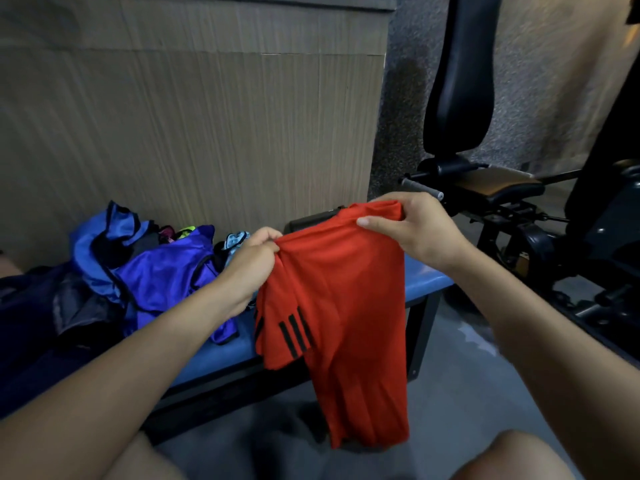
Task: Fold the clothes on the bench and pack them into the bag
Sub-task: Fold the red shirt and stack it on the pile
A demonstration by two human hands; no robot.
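Red shirt [341, 299]: held in the air in front of the bench [420, 282], over its near edge toward the right end; no part of it rests flat on the seat as far as I can see.
Shirt long axis: roughly vertical, top edge stretched between my two hands, hem hanging below the bench's near edge toward the floor.
Sleeve: black-striped sleeve hangs on the left side of the garment, below my left hand.
Left hand [254, 258]: pinches the upper left corner of the shirt, fingers curled round a bunch of fabric.
Right hand [412, 226]: grips the upper right corner, thumb laid across the front of the cloth, fingers curled behind.
Nearer hand: both sit on the top edge; right hand is higher and farther out.
Remaining clothes [162, 268]: blue and purple heap toward the bench's left end, well apart from the shirt.
Bag [31, 327]: I judge the dark mass at the far left to be it; opening not discernible.
Coming move, my judgement: lower the shirt onto bare seat at the right end, long axis along the bench.
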